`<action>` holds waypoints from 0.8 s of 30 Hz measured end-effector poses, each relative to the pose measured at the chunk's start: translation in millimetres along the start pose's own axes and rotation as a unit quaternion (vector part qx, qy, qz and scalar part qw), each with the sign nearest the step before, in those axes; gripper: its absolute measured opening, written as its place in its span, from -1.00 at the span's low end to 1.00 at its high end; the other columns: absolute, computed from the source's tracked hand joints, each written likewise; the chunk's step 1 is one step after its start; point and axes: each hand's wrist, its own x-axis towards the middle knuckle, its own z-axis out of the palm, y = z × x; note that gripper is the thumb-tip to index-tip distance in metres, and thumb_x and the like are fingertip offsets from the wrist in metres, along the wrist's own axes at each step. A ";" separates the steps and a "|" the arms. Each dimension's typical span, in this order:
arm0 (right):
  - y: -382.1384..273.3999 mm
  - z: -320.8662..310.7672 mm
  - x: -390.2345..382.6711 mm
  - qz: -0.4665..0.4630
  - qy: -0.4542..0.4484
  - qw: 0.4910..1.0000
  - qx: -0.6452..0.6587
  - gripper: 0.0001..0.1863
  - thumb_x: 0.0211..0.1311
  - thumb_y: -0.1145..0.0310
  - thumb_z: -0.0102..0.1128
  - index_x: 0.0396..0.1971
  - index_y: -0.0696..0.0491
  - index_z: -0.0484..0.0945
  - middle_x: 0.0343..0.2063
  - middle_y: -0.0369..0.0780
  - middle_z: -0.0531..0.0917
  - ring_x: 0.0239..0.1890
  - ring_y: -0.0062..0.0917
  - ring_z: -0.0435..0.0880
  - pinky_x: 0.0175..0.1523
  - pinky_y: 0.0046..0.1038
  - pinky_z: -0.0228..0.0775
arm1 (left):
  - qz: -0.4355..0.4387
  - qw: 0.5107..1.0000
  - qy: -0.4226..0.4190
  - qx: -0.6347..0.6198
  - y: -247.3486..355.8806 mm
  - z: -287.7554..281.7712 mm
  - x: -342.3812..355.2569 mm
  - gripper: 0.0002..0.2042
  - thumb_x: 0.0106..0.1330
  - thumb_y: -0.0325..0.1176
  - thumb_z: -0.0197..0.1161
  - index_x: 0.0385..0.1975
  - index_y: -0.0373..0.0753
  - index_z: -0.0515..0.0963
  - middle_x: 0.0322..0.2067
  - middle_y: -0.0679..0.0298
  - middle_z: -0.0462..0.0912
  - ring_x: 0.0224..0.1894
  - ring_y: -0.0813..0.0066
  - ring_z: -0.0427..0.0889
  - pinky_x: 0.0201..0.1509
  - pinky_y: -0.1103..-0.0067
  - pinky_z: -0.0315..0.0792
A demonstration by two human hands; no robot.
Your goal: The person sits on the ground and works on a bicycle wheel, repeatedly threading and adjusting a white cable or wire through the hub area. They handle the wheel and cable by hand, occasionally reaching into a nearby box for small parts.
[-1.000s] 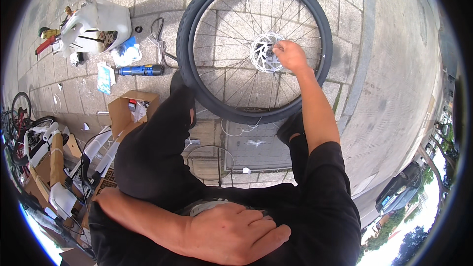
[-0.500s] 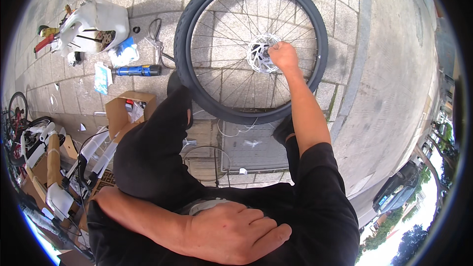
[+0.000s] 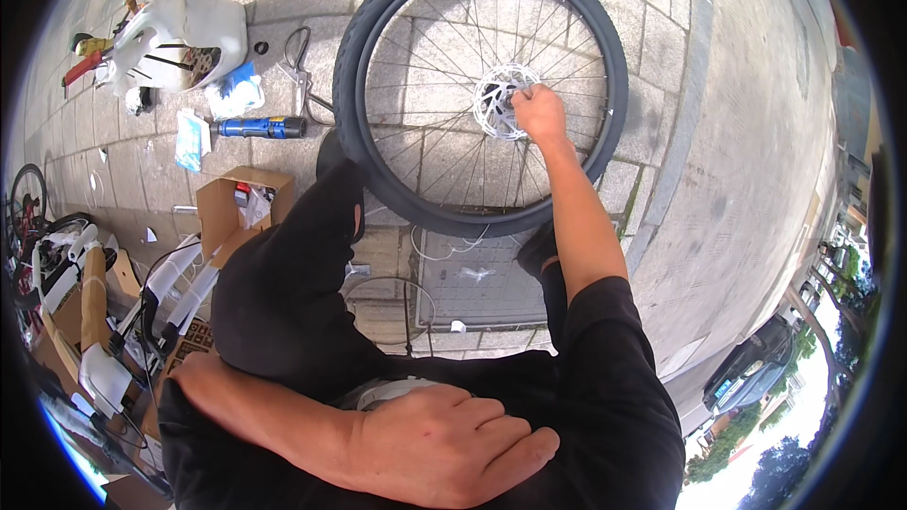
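A bicycle wheel [image 3: 351,85] with a grey-black tyre lies flat on the paving, a silver disc rotor [image 3: 493,125] at its centre. My right hand [image 3: 540,115] is over the rotor, finger and thumb pinched at the hub [image 3: 506,99]; any small part between them is hidden. Down in my lap, against my dark clothing, my left hand [image 3: 452,444] lies back upward with its fingers curled together; whatever it may hold cannot be seen.
Left: white jug-like container [image 3: 213,24] with tools, blue cylindrical tool [image 3: 255,127], scissors [image 3: 300,80], blue packets [image 3: 192,142], open cardboard box [image 3: 217,203], wrapped bicycle frames [image 3: 94,302]. A metal cover [image 3: 482,288] lies below the wheel. A parked car [image 3: 751,368] stands right.
My right hand has shifted slightly left and down, turning at the hub. The whole view has drifted a little. My left hand stays in my lap.
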 end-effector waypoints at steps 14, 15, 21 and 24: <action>-11.3 -2.2 1.4 0.023 -0.021 0.999 -0.040 -0.57 0.22 0.07 0.24 -0.26 0.18 0.76 -0.22 0.12 0.78 -0.08 0.03 0.77 0.13 -0.11 0.58 | 0.016 1.000 0.014 0.011 -2.8 -3.2 0.2 -0.69 0.15 -0.30 0.26 -0.15 -0.30 0.61 -0.55 0.35 0.44 -0.52 0.49 0.52 -0.51 0.57 0.38; -9.5 -0.7 1.0 0.008 -0.014 0.999 -0.049 -0.56 0.24 0.06 0.22 -0.25 0.18 0.75 -0.21 0.12 0.78 -0.08 0.03 0.77 0.13 -0.10 0.58 | 0.017 1.000 0.017 0.011 -2.8 -2.3 -0.7 -0.70 0.15 -0.30 0.26 -0.15 -0.30 0.61 -0.55 0.35 0.44 -0.53 0.49 0.52 -0.51 0.57 0.39; 4.2 10.4 4.0 -0.029 0.015 0.996 -0.086 -0.53 0.37 0.05 0.10 -0.13 0.19 0.70 -0.14 0.13 0.76 -0.04 0.05 0.74 0.13 -0.02 0.55 | 0.010 1.000 -0.019 -0.003 -2.8 -18.4 5.7 -0.68 0.15 -0.27 0.25 -0.14 -0.30 0.60 -0.55 0.34 0.44 -0.52 0.47 0.53 -0.51 0.55 0.40; 6.1 12.5 1.8 -0.052 0.029 0.995 -0.085 -0.53 0.40 0.04 0.09 -0.16 0.21 0.69 -0.17 0.15 0.74 -0.07 0.09 0.73 0.11 -0.01 0.54 | 0.010 1.000 -0.005 -0.002 -2.8 -7.4 -1.3 -0.67 0.15 -0.25 0.25 -0.13 -0.29 0.60 -0.54 0.34 0.45 -0.52 0.46 0.53 -0.51 0.55 0.40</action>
